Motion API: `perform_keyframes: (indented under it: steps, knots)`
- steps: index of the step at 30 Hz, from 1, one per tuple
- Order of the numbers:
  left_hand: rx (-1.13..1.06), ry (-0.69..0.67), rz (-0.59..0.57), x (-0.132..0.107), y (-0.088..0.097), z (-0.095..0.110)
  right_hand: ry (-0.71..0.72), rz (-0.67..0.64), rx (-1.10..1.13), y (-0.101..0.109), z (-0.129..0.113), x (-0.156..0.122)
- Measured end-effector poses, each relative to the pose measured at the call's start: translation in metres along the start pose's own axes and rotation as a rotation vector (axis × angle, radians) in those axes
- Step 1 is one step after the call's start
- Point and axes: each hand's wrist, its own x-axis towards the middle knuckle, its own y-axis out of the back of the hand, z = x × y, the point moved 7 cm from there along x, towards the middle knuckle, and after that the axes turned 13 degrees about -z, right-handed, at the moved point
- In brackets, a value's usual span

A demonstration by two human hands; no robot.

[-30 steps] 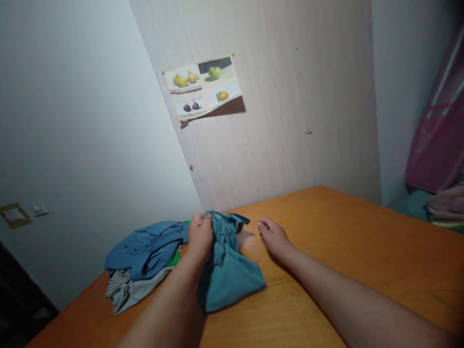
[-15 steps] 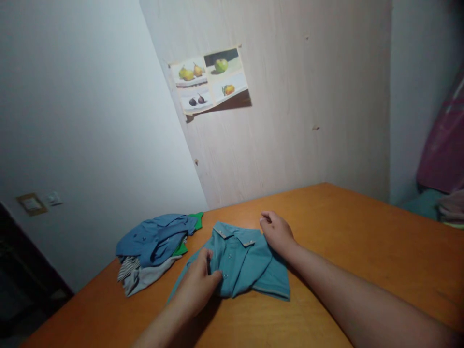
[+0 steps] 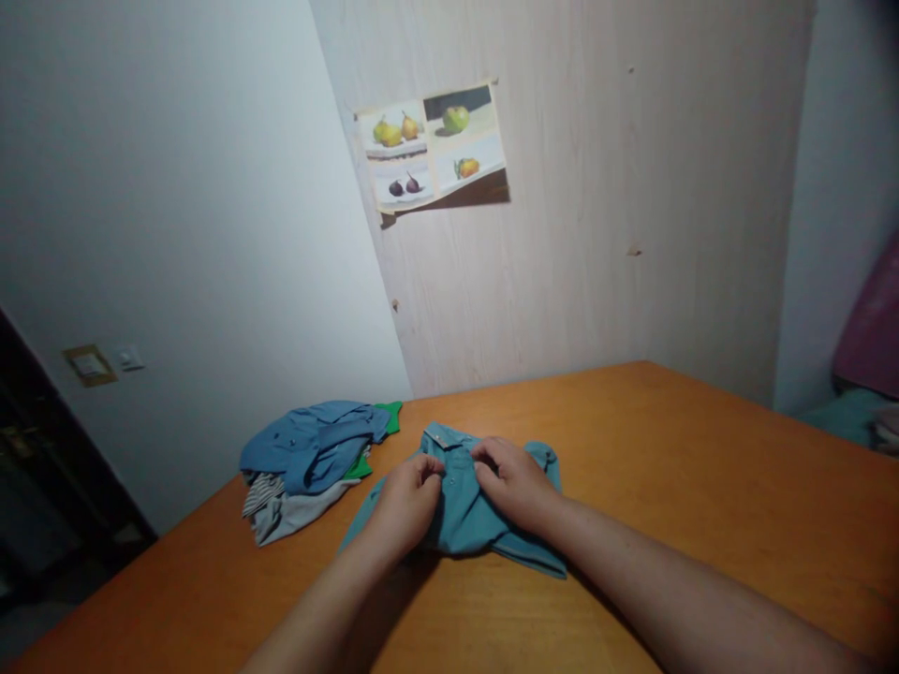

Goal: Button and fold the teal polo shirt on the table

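A teal collared shirt (image 3: 460, 524) with buttons down its front lies rumpled on the orange-brown table (image 3: 632, 449), its collar toward the wall. My left hand (image 3: 414, 491) has its fingers closed on the cloth at the left of the button strip. Across from it, my right hand (image 3: 512, 477) pinches the shirt just below the right side of the collar. The hands hide part of the collar and chest. One sleeve sticks out toward the lower right, beneath my right wrist.
Left of the shirt lies a pile of clothes (image 3: 316, 449), blue on top with green, striped and grey pieces under it. A fruit picture (image 3: 432, 150) hangs on the wall behind the table. Something pink (image 3: 871, 328) stands at the far right.
My right hand has moved left from beside the shirt's right shoulder onto its chest and closed on the cloth. The right shoulder part is now bunched up. The view has shifted slightly.
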Motion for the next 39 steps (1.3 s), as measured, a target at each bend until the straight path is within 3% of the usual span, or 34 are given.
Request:
perform_keyframes:
  steps: [5,14,20,23,27,34,39]
  knots:
    - [0.048,0.047,-0.069,0.023,-0.006,-0.014,-0.027,-0.095,0.024,-0.016,0.012,0.003]
    - [0.005,0.020,-0.022,0.065,-0.023,-0.012,-0.087,-0.052,0.069,-0.017,0.027,0.008]
    - [-0.188,-0.037,-0.120,0.048,-0.033,-0.005,-0.072,0.049,0.046,-0.002,0.029,0.008]
    - [-0.386,-0.022,-0.226,0.038,-0.037,-0.001,-0.033,0.005,0.059,-0.003,0.028,0.009]
    - [-0.556,0.031,-0.253,0.033,-0.041,0.000,-0.027,-0.066,0.109,-0.005,0.023,0.010]
    - [-0.606,-0.016,-0.366,0.030,-0.051,0.011,-0.072,-0.079,0.122,-0.001,0.022,0.008]
    - [-0.548,0.041,-0.288,0.031,-0.049,0.005,-0.063,-0.069,0.141,-0.004,0.022,0.006]
